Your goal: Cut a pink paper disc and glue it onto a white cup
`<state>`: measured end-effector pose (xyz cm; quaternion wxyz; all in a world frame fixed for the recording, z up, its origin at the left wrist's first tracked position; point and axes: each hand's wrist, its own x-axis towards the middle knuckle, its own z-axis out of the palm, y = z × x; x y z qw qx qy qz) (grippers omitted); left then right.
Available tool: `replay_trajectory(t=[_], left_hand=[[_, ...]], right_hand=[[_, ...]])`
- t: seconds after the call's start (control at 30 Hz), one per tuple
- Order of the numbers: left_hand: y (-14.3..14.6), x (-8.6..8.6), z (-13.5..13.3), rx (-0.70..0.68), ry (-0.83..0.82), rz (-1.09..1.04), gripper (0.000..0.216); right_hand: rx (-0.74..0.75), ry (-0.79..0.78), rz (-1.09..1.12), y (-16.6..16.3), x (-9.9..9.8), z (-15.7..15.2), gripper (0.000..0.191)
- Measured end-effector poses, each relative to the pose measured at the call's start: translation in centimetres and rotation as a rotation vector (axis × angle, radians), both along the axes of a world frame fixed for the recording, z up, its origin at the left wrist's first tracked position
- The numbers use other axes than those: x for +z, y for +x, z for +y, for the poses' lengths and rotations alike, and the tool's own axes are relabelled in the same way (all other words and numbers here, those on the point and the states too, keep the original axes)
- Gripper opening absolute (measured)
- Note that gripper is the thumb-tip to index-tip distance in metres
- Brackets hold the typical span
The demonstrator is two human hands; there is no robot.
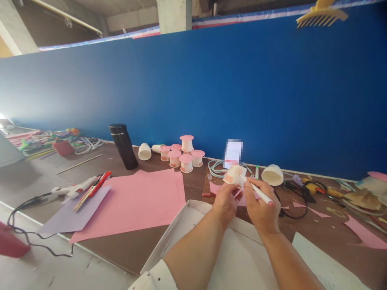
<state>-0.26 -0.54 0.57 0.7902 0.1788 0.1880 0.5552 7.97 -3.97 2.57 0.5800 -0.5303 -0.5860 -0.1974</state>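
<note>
Currently, over the brown bench and near the far edge of the white tray, the left hand is pinching a paper cup, while the right hand pinches a white marker, pointed at the cup's side.

- White paper cup: held tilted in the left hand, its wall bearing an orange-pink patch and a small reddish squarish figure (too small to read).
- White pen: slim, pinkish-red at its lower end, slanting in the right hand, upper end at the cup's wall (whether touching, unclear).
</note>
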Motion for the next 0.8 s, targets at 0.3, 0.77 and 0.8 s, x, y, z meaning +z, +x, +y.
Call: replay_trajectory(t=[0.3,0.77,0.8], left_hand=[[-0.02,-0.07,0.01,-0.01,-0.013,-0.007,0.027],[-0.13,0.27,-0.06,0.0,-0.033,-0.016,0.028],[-0.1,0.26,-0.06,0.001,-0.031,-0.017,0.027]], right_hand=[[0.011,-0.019,0.03,-0.06,-0.01,-0.14,0.015],[0.007,0.002,0.064,-0.17,-0.06,-0.22,0.018],[0.015,0.003,0.061,-0.21,-0.02,-0.24,0.018]])
